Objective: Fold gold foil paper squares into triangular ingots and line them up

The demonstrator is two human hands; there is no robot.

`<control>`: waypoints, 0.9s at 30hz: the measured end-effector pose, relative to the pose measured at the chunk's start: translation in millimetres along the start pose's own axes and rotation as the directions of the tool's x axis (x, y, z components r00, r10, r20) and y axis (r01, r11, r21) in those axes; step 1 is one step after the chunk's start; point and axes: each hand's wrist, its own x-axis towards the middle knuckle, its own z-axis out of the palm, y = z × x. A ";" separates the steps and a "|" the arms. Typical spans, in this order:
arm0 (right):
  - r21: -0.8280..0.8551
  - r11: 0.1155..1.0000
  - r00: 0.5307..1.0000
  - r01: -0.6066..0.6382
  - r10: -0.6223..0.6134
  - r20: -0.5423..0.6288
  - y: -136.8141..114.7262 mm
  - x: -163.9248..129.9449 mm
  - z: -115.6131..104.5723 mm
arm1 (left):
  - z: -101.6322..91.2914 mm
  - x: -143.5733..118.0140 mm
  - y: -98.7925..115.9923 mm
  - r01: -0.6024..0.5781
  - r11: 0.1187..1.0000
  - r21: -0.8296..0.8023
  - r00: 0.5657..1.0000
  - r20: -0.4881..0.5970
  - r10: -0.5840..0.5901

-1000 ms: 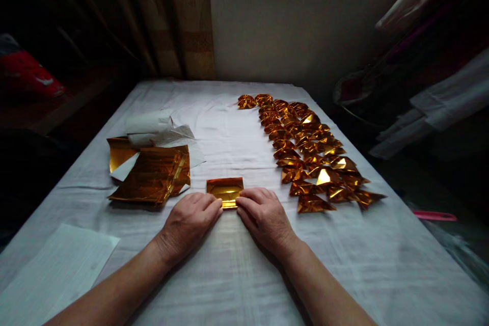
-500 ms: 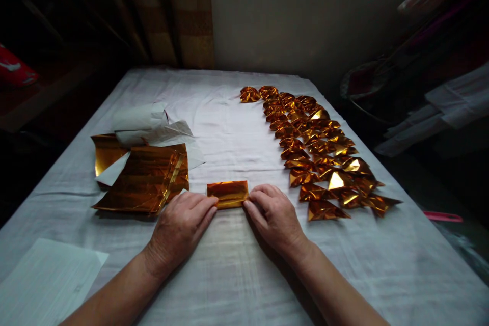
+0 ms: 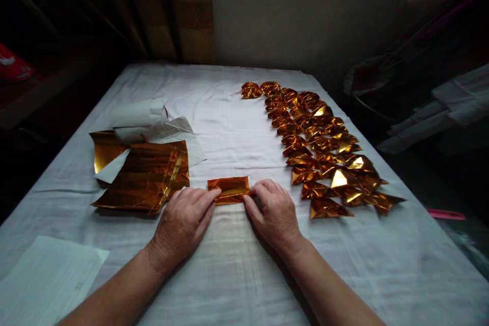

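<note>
A strip of gold foil paper (image 3: 229,189), folded into a small rectangle, lies on the white cloth between both hands. My left hand (image 3: 186,216) pinches its left end between thumb and forefinger. At the right end, my right hand (image 3: 273,211) grips the lower corner in the same way, its other fingers curled. Beside my left hand is a stack of gold foil sheets (image 3: 139,175), slightly creased. Several folded gold foil pieces (image 3: 296,150), pointed at their ends, stand in rows to the right of my right hand.
A rolled white paper (image 3: 138,113) lies behind the foil stack. A printed white sheet (image 3: 49,280) rests at the near left of the cloth-covered table (image 3: 229,275). Beyond the right edge are a pink handle (image 3: 446,214) and hanging clothes (image 3: 464,94). A wall (image 3: 275,15) stands behind.
The forefingers have shifted slightly along the top of the folded foil, and a crease near its lower edge shows more plainly. The whole view has tilted slightly; the other things stay put.
</note>
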 end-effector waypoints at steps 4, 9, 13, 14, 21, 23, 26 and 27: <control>-0.026 1.000 1.000 -0.018 0.018 0.013 -0.8 0.4 1.2 | 1.1 -1.5 1.6 -0.005 0.999 0.046 1.000 -0.028 0.007; -0.034 0.999 1.000 -0.021 0.021 0.009 -2.2 1.1 1.2 | -1.3 -1.7 17.5 -0.124 0.991 0.052 0.989 -0.079 0.128; -0.026 0.999 1.000 -0.021 0.021 0.007 -2.5 1.1 0.9 | -0.1 -1.2 28.3 -0.211 0.977 0.006 0.977 -0.030 0.211; -0.025 0.999 1.000 -0.020 0.020 0.004 -2.3 1.0 1.1 | 0.8 -1.3 29.1 -0.214 0.977 0.000 0.977 -0.011 0.214; -0.020 1.000 1.000 -0.019 0.019 0.005 -0.9 -0.5 3.0 | 7.9 -5.6 26.3 -0.157 0.987 -0.026 0.985 0.066 0.159; -0.011 1.000 1.000 -0.012 0.012 -0.004 -0.7 -0.4 3.3 | 9.1 -6.7 26.0 -0.149 0.989 -0.025 0.986 0.074 0.150; 0.011 1.000 1.000 -0.008 0.008 -0.028 -0.1 -0.7 4.3 | 9.5 -7.2 26.0 -0.142 0.990 -0.024 0.986 0.085 0.144; 0.019 1.000 0.999 -0.009 0.009 -0.036 0.4 -1.0 4.7 | 9.4 -7.2 26.1 -0.141 0.990 -0.025 0.986 0.091 0.143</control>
